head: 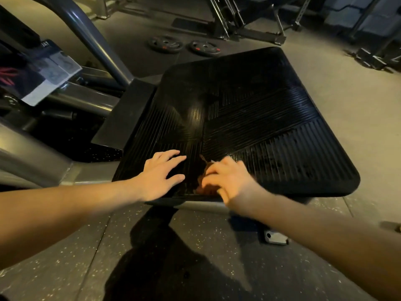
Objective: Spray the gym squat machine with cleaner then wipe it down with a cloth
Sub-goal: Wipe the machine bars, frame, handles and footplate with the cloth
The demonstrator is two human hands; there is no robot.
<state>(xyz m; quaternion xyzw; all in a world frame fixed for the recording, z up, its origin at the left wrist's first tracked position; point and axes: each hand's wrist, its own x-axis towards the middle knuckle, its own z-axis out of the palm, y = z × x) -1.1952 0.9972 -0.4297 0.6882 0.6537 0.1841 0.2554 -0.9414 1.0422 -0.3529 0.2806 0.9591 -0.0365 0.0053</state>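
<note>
The wiping step is judged to be in hand: an orange cloth (205, 189) is bunched under the right hand (227, 177), whose blurred fingers appear curled over it, at the near edge of the ribbed footplate (249, 109). The left hand (159, 174) is laid flat beside it, fingers spread, nothing held. Strokes toward the far ribs are probably called for next.

hands (160, 172) (225, 178): 2 | footplate (249, 105): 1 | cloth (205, 189): 1 | weight plates (165, 44) (205, 48): 2

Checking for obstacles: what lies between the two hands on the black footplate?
In the head view, only bare ribbed footplate, plus an edge of the orange cloth by the right hand.
</note>
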